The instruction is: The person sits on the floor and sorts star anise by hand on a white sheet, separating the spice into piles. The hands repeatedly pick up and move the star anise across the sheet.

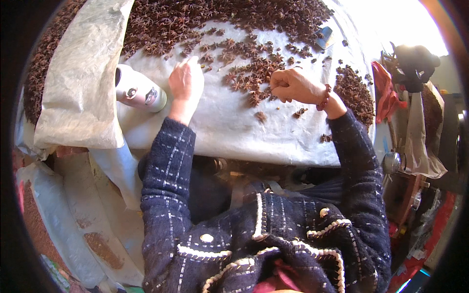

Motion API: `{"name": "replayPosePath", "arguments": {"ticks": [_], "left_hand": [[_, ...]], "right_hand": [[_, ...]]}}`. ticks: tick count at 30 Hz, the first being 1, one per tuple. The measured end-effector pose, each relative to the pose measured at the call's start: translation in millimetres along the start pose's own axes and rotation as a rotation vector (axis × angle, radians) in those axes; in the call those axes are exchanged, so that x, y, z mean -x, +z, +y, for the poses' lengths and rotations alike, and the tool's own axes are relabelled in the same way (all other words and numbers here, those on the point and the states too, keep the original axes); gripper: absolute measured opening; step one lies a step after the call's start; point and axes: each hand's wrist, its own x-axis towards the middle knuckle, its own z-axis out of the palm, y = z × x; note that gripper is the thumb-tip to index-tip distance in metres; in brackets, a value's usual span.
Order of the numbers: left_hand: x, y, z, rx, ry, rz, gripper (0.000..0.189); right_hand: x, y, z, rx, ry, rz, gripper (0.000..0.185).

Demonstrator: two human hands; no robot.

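Observation:
Dried star anise [176, 25] is heaped on a pale plastic sheet [220, 128] spread over a table, with looser pods [256, 69] scattered nearer me. My left hand [187, 80] is over the sheet beside the loose pods, its fingers bent and pointing away; its fingertips are too washed out to tell whether they pinch anything. My right hand [293, 85] is curled at the right edge of the scattered pods, a red bead bracelet on its wrist. Whether it holds something is hidden by the curled fingers. A blurred pod [261, 117] is below and between the hands.
A white container [141, 89] lies left of my left hand, partly under a folded woven sheet [80, 80]. A small blue object [324, 37] lies by the far heap. More star anise [353, 91] is piled at the right edge. Beyond it are a red bag [386, 93] and a dark object [416, 66].

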Motion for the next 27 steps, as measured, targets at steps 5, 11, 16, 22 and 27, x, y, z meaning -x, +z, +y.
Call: {"name": "replayPosePath", "arguments": {"ticks": [5,11,16,22,27], "left_hand": [[-3,17,-23,-0.007,0.024,-0.154,0.017],[-4,34,-30,-0.104,0.113,-0.205,0.013],[-4,32,-28,-0.133,0.150,-0.171,0.016],[27,-18,31,0.134,0.042,-0.365,0.013],[91,-34,79,0.736,0.229,-1.140,0.023]], "right_hand": [[-3,9,9,-0.034,0.073,0.255,0.013],[51,32,3,-0.085,0.187,-0.166,0.016],[97,94,1,0.052,0.103,-0.663,0.020],[91,96,51,-0.344,0.195,0.194,0.017],[3,81,63,0.110,-0.116,0.592,0.014]]}}
